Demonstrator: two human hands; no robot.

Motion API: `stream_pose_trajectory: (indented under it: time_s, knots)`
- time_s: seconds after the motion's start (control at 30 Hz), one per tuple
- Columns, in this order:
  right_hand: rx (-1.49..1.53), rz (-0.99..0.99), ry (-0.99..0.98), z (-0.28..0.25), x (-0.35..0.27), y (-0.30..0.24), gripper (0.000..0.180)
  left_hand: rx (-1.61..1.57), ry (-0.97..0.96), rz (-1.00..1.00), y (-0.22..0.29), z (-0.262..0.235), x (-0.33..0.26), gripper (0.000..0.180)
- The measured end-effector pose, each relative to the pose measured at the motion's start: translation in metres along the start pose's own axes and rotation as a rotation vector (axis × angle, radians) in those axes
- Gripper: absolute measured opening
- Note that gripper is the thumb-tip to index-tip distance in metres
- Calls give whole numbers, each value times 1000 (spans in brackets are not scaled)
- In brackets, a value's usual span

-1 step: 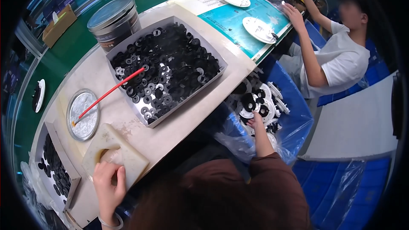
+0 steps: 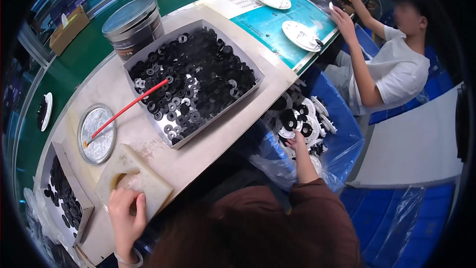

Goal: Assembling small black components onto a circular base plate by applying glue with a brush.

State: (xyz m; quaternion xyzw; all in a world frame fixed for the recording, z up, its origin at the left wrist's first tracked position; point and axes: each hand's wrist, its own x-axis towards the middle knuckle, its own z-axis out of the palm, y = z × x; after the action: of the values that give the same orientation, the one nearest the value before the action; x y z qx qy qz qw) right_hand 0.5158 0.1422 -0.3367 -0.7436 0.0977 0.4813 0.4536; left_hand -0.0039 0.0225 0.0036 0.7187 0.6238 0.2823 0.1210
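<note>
Left hand (image 2: 126,213), lower left of the frame: fingers curled over the near edge of a cream foam block (image 2: 133,182), gripping it against the tabletop (image 2: 223,134).

Right hand (image 2: 297,141), centre right: reaching down into a blue plastic-lined bin (image 2: 347,144) of white-and-black round parts (image 2: 297,119); fingers rest on the pile, and whether they have closed on a part cannot be told.

Step in hand, as judged: picking one round part from the bin while the block is held steady. The next move calls for a firm pinch on a single part.

Above the block lie a round metal dish (image 2: 96,134) with a red stick (image 2: 131,108) and a tray of black washers (image 2: 193,79). A co-worker sits at upper right.
</note>
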Motion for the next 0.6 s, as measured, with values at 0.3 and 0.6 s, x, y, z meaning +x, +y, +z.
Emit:
stream_pose_trajectory:
  time_s: [0.3, 0.6]
  knots:
    - [-178, -598, -53, -12, -30, -39, 42, -13, -19, -40, 2, -6, -3, 9]
    - [-1300, -1163, -551, 18, -258, -128, 24, 9, 14, 1, -2, -7, -6, 8]
